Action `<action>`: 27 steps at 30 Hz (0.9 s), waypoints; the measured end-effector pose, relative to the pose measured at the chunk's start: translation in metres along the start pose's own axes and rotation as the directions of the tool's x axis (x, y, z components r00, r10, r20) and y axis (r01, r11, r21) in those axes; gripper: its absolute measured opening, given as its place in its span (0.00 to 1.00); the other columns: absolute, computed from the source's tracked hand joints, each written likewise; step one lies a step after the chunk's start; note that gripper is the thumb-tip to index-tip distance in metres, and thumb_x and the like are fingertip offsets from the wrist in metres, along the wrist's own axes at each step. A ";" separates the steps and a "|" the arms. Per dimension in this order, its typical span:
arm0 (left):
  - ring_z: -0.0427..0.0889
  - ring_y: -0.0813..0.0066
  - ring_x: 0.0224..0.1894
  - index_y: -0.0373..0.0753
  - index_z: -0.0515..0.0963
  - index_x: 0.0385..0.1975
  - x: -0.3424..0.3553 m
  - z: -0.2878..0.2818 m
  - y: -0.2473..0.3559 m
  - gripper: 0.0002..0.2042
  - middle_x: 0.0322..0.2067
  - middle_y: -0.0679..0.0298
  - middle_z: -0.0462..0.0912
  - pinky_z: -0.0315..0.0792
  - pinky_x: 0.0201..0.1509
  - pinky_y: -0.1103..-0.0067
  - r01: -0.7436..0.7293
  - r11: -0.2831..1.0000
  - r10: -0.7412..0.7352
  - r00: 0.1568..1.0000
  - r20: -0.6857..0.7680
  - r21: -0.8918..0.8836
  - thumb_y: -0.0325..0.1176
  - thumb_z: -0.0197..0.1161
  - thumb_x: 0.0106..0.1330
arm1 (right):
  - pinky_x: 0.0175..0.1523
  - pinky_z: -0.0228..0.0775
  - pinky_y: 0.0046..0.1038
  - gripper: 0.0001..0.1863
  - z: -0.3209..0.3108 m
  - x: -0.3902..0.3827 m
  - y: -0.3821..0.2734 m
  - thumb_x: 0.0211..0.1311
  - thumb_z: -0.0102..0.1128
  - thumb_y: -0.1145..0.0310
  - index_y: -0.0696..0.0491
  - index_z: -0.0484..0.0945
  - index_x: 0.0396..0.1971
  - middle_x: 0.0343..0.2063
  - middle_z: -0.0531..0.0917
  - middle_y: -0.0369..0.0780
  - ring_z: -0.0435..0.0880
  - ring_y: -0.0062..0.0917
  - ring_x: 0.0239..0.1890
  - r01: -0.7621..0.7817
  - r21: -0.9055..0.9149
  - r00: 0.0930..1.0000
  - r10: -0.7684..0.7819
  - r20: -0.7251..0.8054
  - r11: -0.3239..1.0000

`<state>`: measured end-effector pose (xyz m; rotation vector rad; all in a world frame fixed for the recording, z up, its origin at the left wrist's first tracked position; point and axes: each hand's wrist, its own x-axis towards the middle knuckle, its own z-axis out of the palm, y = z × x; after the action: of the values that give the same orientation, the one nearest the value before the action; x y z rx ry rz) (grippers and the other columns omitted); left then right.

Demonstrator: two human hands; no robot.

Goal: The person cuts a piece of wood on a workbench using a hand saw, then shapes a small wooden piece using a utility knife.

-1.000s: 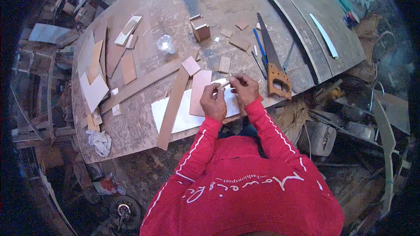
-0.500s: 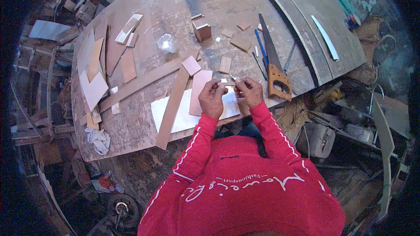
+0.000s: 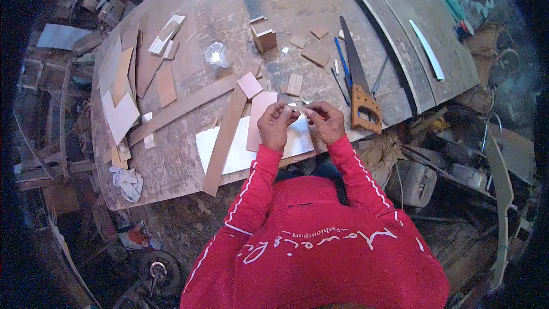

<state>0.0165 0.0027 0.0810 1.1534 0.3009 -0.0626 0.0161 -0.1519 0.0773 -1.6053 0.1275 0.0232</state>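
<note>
Above the near edge of the worktable, my left hand (image 3: pixel 274 127) and my right hand (image 3: pixel 326 124) meet fingertip to fingertip. Both are closed in a pinch on a small piece of wood (image 3: pixel 299 109), mostly hidden by the fingers. Beneath them lies a white board (image 3: pixel 234 153). A pinkish rectangular panel (image 3: pixel 261 117) and a long brown wood strip (image 3: pixel 224 146) rest across it, left of my left hand. Just beyond the hands is a small wood block (image 3: pixel 294 85). A handsaw (image 3: pixel 362 105) with a wooden handle lies to the right of my right hand.
A small upright wooden box (image 3: pixel 263 36) and a clear plastic cup (image 3: pixel 217 55) stand farther back on the worktable (image 3: pixel 189 180). Wood offcuts (image 3: pixel 119 115) and a crumpled white rag (image 3: pixel 127 184) lie at left. A blue pen-like stick (image 3: pixel 342 60) lies beside the saw.
The fingertips have drawn closer together, and the small piece of wood between them now shows less. My right hand has turned slightly inward. The things on the table stay in place.
</note>
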 end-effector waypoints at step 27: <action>0.84 0.69 0.30 0.31 0.81 0.36 -0.012 -0.021 -0.039 0.09 0.28 0.54 0.85 0.77 0.36 0.75 -0.170 0.665 0.348 0.932 -0.100 0.727 0.29 0.66 0.58 | 0.43 0.69 0.48 0.19 -0.017 -0.067 0.025 0.68 0.42 0.59 0.55 0.68 0.51 0.35 0.80 0.58 0.78 0.56 0.40 -0.206 -0.605 0.960 0.279 0.028 0.769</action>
<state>-0.0070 0.0043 0.0418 1.9880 0.3229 0.2396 -0.0540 -0.1653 0.0597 -2.2098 0.2570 0.3976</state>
